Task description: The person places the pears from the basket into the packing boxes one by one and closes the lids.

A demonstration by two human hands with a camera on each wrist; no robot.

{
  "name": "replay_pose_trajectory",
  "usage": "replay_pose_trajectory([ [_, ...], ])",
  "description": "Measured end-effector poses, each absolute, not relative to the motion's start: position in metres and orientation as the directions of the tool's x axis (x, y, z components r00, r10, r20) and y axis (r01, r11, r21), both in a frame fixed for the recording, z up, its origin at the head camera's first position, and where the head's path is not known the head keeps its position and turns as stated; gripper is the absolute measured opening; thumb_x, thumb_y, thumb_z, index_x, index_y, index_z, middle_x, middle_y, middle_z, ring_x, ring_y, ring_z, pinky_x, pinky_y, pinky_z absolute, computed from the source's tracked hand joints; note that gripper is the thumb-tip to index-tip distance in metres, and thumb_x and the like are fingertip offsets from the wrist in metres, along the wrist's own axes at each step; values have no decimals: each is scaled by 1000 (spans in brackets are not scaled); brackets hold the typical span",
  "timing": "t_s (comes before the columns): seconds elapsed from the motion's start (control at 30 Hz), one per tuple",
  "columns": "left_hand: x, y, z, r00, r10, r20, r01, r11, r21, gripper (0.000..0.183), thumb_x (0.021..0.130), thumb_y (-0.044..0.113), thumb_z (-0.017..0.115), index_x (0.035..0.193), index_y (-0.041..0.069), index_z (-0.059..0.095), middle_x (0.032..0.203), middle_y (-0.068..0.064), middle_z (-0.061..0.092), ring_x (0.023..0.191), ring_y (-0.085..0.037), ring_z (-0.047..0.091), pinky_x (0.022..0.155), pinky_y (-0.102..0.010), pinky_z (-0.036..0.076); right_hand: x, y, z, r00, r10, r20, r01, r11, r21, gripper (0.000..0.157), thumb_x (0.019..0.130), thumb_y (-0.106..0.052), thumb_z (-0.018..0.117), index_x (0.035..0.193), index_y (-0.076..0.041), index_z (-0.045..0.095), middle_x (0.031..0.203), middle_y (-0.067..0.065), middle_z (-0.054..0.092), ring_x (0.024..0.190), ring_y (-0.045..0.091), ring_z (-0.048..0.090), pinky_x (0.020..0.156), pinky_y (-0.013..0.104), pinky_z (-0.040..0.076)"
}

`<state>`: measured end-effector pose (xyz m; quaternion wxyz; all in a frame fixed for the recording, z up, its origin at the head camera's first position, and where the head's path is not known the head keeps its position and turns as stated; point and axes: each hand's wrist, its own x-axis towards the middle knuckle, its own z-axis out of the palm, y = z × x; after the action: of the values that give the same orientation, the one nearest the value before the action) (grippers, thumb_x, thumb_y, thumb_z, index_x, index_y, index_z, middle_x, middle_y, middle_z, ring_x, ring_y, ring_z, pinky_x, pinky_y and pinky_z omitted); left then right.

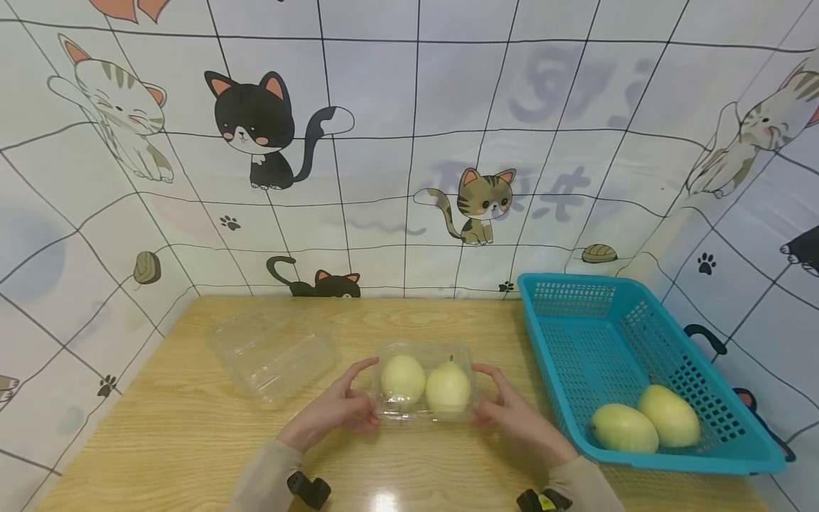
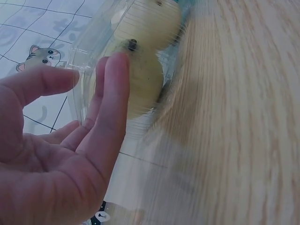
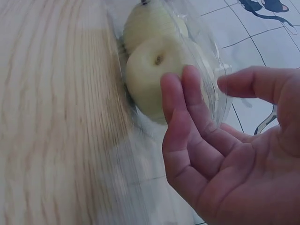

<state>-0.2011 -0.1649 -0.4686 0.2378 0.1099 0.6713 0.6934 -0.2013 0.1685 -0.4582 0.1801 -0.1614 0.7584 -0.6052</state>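
A clear plastic clamshell box (image 1: 419,414) sits on the wooden table in front of me, its lid down. Inside, side by side, are two pale yellow pears, the left pear (image 1: 403,380) and the right pear (image 1: 449,388), which has its stem up. My left hand (image 1: 335,411) grips the box's left end, thumb and fingers on either side of the rim in the left wrist view. At the opposite end my right hand (image 1: 520,419) holds the rim likewise, its fingers curled against the box wall in the right wrist view.
Another clear plastic box (image 1: 275,348) lies on the table (image 1: 160,427) at the back left. To the right stands a blue perforated basket (image 1: 691,464) containing two yellow-green fruits, one oval fruit (image 1: 623,428) beside another fruit (image 1: 669,417). Cat-patterned cloth (image 1: 384,163) hangs behind the table.
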Motion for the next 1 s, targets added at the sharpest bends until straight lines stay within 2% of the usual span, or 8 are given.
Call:
replay_pose_trajectory([
  [0.2,-206,-162,-471,-867,478,-138,-170,-23,985,80,87,-4,53,154,17,14,86,-20,66,82,-30,67,78,-46,56,-207,165,-458,-892,-437,-112,25,199,-980,71,90,-2,52,149,-4,12,87,21,69,84,32,67,80,43,55],
  [0.4,-210,-159,-473,-878,454,-150,-192,-46,980,81,85,-6,52,153,18,14,84,-17,66,80,-27,67,80,-47,55,-213,163,-460,-900,-414,-139,72,175,-982,71,90,-3,54,148,-7,13,85,19,70,81,29,69,76,38,56],
  [0.67,-215,-153,-470,-896,404,-187,-212,-18,977,85,83,-3,58,153,23,16,84,-13,64,76,-24,64,75,-42,57,-217,160,-461,-903,-399,-159,111,143,-984,74,89,-3,54,149,-9,12,83,18,69,81,30,69,79,42,56],
  [1.0,-217,-152,-471,-898,395,-194,-220,-21,975,85,82,-1,59,152,22,17,81,-12,64,74,-23,64,73,-40,57,-219,157,-462,-908,-381,-174,122,157,-980,78,86,-2,55,150,-10,11,78,15,68,77,28,68,75,41,56],
])
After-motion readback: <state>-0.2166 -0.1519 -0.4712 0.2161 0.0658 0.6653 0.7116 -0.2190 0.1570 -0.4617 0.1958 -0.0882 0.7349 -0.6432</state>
